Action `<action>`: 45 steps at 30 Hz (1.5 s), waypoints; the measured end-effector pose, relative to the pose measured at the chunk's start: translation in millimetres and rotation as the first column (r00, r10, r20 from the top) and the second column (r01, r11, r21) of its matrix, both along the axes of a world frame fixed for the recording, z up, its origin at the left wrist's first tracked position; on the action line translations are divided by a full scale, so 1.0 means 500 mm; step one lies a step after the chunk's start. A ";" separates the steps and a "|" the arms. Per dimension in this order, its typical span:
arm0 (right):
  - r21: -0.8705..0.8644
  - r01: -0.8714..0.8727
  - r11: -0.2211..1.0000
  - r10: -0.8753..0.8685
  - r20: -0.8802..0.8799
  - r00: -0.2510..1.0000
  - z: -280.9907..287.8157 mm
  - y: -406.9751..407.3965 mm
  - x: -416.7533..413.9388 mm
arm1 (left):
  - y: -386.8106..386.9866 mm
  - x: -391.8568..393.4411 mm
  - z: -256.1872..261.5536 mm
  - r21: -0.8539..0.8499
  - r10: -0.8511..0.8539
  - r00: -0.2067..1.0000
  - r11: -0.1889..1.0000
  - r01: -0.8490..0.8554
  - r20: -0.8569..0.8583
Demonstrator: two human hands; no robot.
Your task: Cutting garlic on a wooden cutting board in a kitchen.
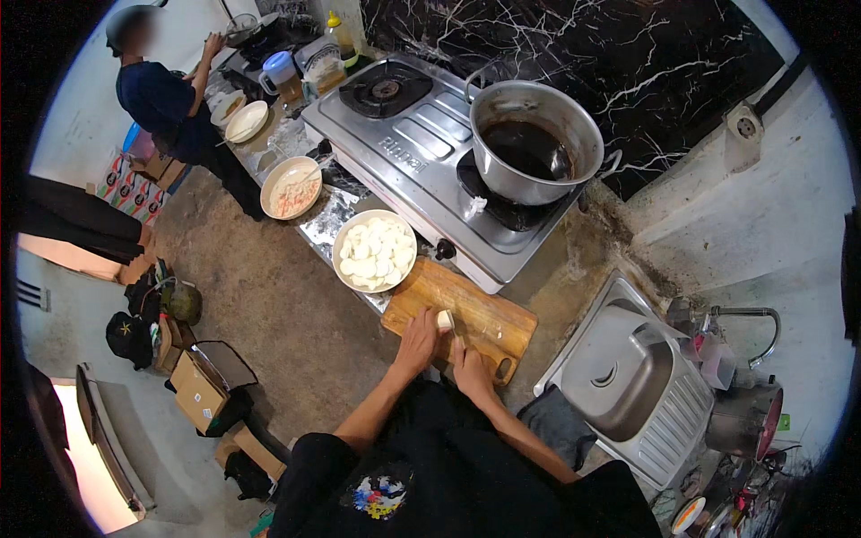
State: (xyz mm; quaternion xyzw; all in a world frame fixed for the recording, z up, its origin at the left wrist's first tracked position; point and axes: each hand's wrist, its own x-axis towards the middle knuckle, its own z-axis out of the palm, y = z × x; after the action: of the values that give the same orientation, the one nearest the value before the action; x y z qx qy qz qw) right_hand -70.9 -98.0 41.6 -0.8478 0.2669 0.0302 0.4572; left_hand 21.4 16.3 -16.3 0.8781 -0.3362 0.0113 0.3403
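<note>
On the wooden cutting board (484, 306), my left hand (420, 339) holds a short pale cylindrical piece of food (444, 320). My right hand (471, 368) grips what looks like a knife, its blade against that piece; the handle is hidden in my fist. A few small pale scraps lie on the board. Just beyond the board's far left corner stands a bowl (375, 251) heaped with pale round slices. Farther left is a bowl (291, 188) with a creamy, orange-flecked mixture and a utensil in it.
A two-burner gas stove (430, 128) carries a large metal pot (537, 142) of dark liquid. At right is a steel sink (622, 383) with a dark cloth (557, 425) at its edge. Another person (165, 101) stands at the counter's far end, near a lidded jug (281, 75) and plates (247, 122).
</note>
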 end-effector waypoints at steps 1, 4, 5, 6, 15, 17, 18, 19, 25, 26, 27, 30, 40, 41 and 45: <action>0.004 -0.003 1.000 0.003 -0.032 0.999 0.009 0.001 0.001 | -0.001 -0.002 0.003 -0.036 0.034 0.999 0.999 -0.035 -0.023; -0.006 -0.013 1.000 0.012 -0.072 0.997 -0.030 -0.009 -0.006 | -0.012 -0.010 0.012 0.043 0.052 0.997 0.998 -0.049 -0.057; -0.005 -0.014 1.000 0.014 -0.074 0.997 -0.044 -0.009 -0.009 | -0.013 -0.009 0.009 0.044 0.053 0.997 0.998 -0.050 -0.059; -0.018 -0.016 1.000 0.014 -0.102 0.995 -0.052 -0.006 -0.010 | -0.012 -0.009 0.005 0.055 0.051 0.999 0.997 -0.050 -0.019; 0.068 -0.037 0.997 0.041 -0.057 0.998 -0.010 -0.013 0.016 | -0.008 -0.003 0.005 0.055 0.007 1.000 0.998 -0.008 0.010; 0.084 -0.068 0.994 0.072 -0.049 0.996 -0.006 -0.027 0.028 | -0.006 -0.002 0.006 0.057 0.007 1.000 0.998 -0.007 0.009; 0.166 -0.075 0.983 0.107 -0.188 0.976 -0.003 -0.037 0.038 | -0.004 -0.004 0.005 0.047 0.007 1.000 0.999 -0.009 0.030; 0.248 -0.071 0.966 0.150 -0.318 0.936 -0.001 -0.042 0.042 | -0.003 -0.005 0.005 0.037 0.008 0.999 0.999 -0.010 0.053; 0.177 -0.075 0.981 0.094 -0.100 0.991 -0.065 -0.035 0.029 | -0.009 0.007 0.006 0.056 0.032 0.998 0.998 -0.030 -0.047; 0.178 -0.076 0.981 0.093 -0.090 0.992 -0.065 -0.024 0.022 | -0.010 0.007 0.005 0.058 0.031 0.999 0.998 -0.029 -0.037; 0.134 -0.026 0.991 0.025 0.007 1.000 -0.053 -0.013 0.013 | -0.014 0.001 0.007 0.032 0.055 0.998 0.998 -0.054 -0.026; 0.090 -0.011 0.996 0.012 -0.013 1.000 -0.033 -0.030 0.012 | -0.015 0.012 0.014 0.015 0.065 0.996 0.998 -0.064 -0.067; -0.006 -0.081 0.997 0.081 -0.011 0.997 -0.030 -0.022 -0.010 | -0.013 0.010 0.012 0.183 0.017 0.971 0.983 0.027 -0.237; -0.001 -0.077 0.997 0.077 -0.015 0.997 -0.040 -0.019 -0.015 | -0.015 0.005 0.009 0.187 0.015 0.970 0.982 0.032 -0.241; 0.021 -0.019 1.000 0.019 -0.005 1.000 -0.029 -0.009 -0.014 | -0.024 -0.010 0.008 0.069 0.012 0.992 0.998 -0.004 -0.124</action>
State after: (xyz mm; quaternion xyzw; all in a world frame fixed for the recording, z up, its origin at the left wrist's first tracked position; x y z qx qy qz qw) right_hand -78.0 -102.6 26.9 -0.8453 0.2598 0.0398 0.4651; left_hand 16.6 4.1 -12.3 0.8896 -0.3109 -0.0537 0.3302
